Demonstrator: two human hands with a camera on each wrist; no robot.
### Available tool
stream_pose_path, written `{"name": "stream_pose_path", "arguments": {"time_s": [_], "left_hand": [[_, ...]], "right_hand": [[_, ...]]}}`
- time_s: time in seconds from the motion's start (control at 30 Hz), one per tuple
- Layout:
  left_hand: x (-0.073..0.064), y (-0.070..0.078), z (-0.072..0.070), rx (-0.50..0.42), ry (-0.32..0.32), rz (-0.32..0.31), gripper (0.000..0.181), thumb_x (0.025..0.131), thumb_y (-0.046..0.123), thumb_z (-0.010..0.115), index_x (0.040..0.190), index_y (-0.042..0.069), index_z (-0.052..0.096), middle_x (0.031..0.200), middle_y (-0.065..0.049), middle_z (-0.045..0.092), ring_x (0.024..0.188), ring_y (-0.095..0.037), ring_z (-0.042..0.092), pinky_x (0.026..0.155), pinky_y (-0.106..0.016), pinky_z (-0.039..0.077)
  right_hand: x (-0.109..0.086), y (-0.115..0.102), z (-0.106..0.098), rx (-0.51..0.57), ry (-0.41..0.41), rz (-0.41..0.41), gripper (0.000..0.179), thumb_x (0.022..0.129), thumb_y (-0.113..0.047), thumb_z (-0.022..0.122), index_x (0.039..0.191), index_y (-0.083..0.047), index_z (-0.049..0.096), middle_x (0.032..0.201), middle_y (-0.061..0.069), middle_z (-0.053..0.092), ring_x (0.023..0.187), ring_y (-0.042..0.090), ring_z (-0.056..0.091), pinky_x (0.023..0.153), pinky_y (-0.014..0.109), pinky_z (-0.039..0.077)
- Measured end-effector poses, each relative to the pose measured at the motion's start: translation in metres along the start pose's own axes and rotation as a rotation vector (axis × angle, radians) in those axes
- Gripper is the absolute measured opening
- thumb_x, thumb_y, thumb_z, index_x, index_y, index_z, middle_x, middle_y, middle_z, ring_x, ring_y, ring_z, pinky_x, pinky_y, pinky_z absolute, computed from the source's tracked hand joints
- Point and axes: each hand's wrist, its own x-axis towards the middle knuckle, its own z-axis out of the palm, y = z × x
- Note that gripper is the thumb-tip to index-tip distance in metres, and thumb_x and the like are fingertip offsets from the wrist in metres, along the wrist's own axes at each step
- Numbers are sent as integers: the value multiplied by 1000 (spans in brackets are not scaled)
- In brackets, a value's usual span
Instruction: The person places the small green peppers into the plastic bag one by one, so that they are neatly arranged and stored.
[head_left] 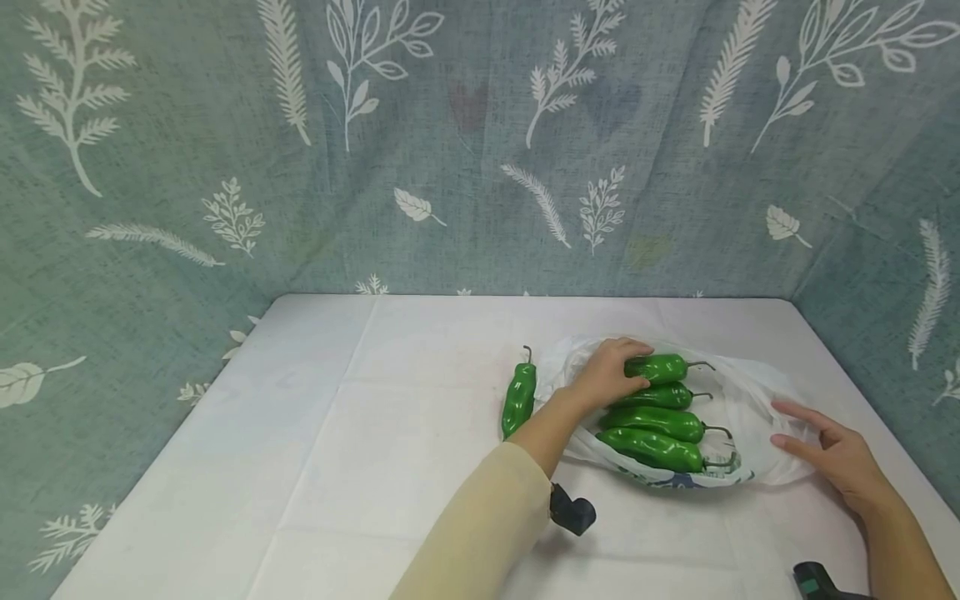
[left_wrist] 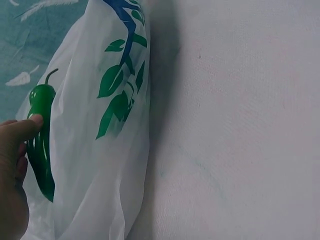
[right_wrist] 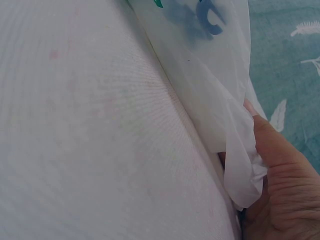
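A white plastic bag (head_left: 757,392) with a printed leaf pattern lies on its side, spread open, with several long green peppers (head_left: 660,423) lined up in it, stems to the right. My left hand (head_left: 611,375) reaches into the bag and grips the farthest green pepper (head_left: 663,367). In the left wrist view the thumb lies across this pepper (left_wrist: 41,145), whose curved stem points up. At the bag's right end, my right hand (head_left: 843,458) holds the edge between thumb and fingers. Crumpled plastic (right_wrist: 242,165) shows beside the thumb in the right wrist view; the other fingers are mostly hidden.
Another green pepper (head_left: 519,400) lies outside the bag to its left, partly behind my left forearm. A white cloth (head_left: 375,467) covers the table. Blue-green leaf-patterned fabric (head_left: 450,167) stands behind and at both sides. Black wrist devices (head_left: 573,510) jut from both arms.
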Motion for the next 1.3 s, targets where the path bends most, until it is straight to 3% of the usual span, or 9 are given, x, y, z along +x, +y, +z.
{"name": "stream_pose_path", "arguments": {"time_s": [0.5, 0.77, 1.03, 1.17, 1.3], "left_hand": [[-13, -17, -4, -158, 14, -10, 51, 83, 21, 73, 130, 10, 57, 132, -2, 58, 126, -15, 49, 106, -18, 33], [-24, -21, -18, -242, 28, -97, 53, 83, 26, 73, 132, 12, 57, 134, -2, 56, 123, -20, 53, 100, -24, 43], [-35, -23, -36, -301, 89, -151, 55, 82, 28, 74, 132, 16, 56, 137, -1, 54, 123, -25, 52, 98, -31, 46], [-42, -26, -41, -358, 108, -182, 56, 82, 28, 74, 133, 16, 55, 137, 0, 53, 124, -26, 50, 97, -33, 46], [-48, -29, -44, -403, 125, -186, 59, 82, 28, 75, 135, 15, 54, 137, 0, 53, 125, -26, 49, 98, -36, 45]], "right_hand": [[0, 1, -1, 2, -3, 11, 62, 90, -30, 65, 146, -24, 38, 149, -26, 10, 143, 31, -9, 112, 58, -4], [1, 0, 0, 5, -7, 25, 63, 90, -31, 65, 146, -25, 38, 157, -6, 3, 143, 31, -10, 112, 58, -4], [3, -1, -1, 2, -20, 40, 64, 90, -32, 64, 147, -24, 36, 157, 14, -2, 142, 35, -11, 110, 60, -4], [3, 0, -1, 9, -16, 20, 63, 90, -31, 65, 146, -24, 37, 156, -11, 3, 143, 31, -10, 112, 58, -4], [1, 2, -1, 10, -6, 2, 62, 90, -29, 65, 146, -24, 38, 141, -36, 15, 143, 28, -9, 113, 55, -5]]}}
